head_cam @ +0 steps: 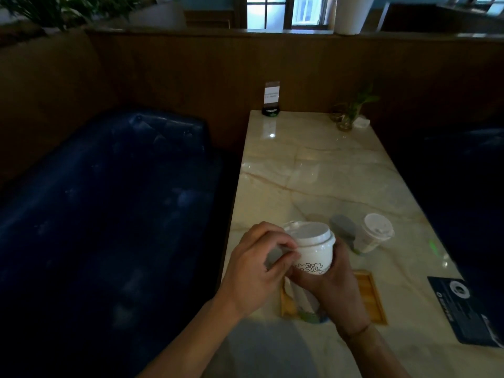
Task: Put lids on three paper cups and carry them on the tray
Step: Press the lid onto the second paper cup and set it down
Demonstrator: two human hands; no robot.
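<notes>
Glossy, veined marble-look table (321,170) reflecting light; matt white paper cup (315,259) with smooth plastic lid (311,234); second lidded cup (373,236), semi-translucent plastic lid; slatted wooden tray (368,296); tufted, sheened blue leather-like bench (109,200); matt wood-panel wall (191,77).

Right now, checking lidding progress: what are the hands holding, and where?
Right hand grips the paper cup round its lower body; left hand pinches the lid rim.

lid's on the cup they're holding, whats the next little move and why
Probably press the lid down around its rim. The right hand grips the cup from below while the left hand pinches at the lid's edge, so it may not be fully seated. Then set it on the wooden tray.
</notes>
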